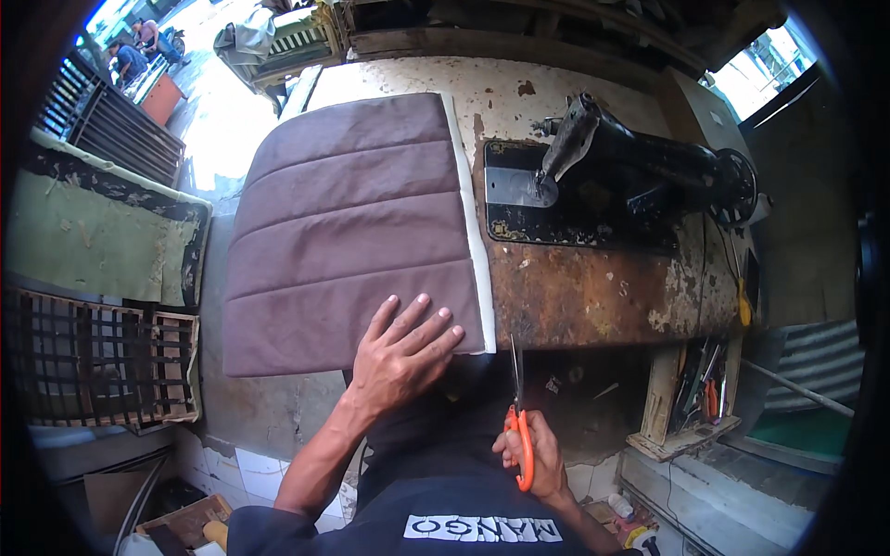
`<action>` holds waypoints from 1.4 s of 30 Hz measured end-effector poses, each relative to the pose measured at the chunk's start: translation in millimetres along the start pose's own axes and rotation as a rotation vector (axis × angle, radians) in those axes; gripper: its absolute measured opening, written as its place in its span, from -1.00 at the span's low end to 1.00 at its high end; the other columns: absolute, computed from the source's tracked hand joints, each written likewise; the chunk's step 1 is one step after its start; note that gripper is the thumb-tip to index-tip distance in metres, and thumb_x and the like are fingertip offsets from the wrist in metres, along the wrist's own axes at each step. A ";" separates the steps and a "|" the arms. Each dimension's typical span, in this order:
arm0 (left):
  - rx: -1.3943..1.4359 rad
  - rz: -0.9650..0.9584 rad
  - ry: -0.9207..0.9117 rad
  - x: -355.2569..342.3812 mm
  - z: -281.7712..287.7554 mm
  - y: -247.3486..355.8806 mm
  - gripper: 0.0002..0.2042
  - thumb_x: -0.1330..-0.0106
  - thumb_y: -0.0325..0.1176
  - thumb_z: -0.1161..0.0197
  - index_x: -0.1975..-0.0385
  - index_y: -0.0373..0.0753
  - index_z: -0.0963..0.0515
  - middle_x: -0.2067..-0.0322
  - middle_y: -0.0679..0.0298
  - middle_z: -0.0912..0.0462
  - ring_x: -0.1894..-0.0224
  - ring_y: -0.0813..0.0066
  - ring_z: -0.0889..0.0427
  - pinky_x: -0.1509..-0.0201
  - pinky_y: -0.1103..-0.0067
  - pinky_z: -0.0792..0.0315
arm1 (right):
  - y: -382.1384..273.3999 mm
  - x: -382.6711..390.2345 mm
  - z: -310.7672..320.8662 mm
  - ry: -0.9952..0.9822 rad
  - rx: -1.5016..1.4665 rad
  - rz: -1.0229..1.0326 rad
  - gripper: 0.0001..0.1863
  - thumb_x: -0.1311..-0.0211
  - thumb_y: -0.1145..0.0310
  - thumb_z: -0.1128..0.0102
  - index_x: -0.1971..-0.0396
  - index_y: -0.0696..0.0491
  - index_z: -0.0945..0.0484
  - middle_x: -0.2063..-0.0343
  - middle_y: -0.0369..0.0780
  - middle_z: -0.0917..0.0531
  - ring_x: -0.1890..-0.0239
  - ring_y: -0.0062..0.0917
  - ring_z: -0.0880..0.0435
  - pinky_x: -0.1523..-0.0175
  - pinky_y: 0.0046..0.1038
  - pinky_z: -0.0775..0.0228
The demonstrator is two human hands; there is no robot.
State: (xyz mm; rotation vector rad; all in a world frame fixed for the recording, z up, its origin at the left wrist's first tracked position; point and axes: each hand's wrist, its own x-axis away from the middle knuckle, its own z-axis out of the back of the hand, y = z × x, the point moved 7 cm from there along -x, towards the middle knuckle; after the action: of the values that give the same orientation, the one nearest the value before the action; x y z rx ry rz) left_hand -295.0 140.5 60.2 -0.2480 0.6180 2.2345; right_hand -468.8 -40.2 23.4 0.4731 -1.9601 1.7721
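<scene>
A brown padded fabric panel point(352, 213) with several stitched cross seams lies on the worktable, its near and left parts hanging past the edge. A white strip point(471, 222) runs along its right side. My left hand point(400, 347) rests flat on the panel's near right corner, fingers spread. Below the table's front edge, my right hand point(538, 452) grips orange-handled scissors point(525, 454). Their blades point away from me, toward the table edge just right of the panel's corner, and look nearly closed.
A black sewing machine point(640, 167) stands at the right of the worn, peeling table point(584, 296). Below it, an open drawer point(691, 408) holds tools. Frames with webbing point(102, 357) and green covering point(102, 227) stand at left. Two people point(144, 56) sit far off, upper left.
</scene>
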 end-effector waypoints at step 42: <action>0.070 -0.093 -0.143 29.3 3.3 16.3 -0.50 -0.20 -0.21 -0.49 -0.20 0.16 -0.66 -0.24 0.48 -0.65 -0.44 0.29 -0.46 -0.53 0.06 -0.19 | -7.8 -48.4 -41.1 0.082 -0.185 -0.047 -0.53 -0.37 0.00 -0.44 0.09 0.08 -0.50 0.53 -0.35 -0.59 0.57 -0.74 -0.56 0.44 -0.65 -0.48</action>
State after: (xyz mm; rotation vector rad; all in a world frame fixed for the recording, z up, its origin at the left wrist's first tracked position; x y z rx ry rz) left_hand -326.7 151.8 58.1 -0.0785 0.5944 2.1157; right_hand -419.9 -2.6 6.6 0.3750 -2.0145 1.5393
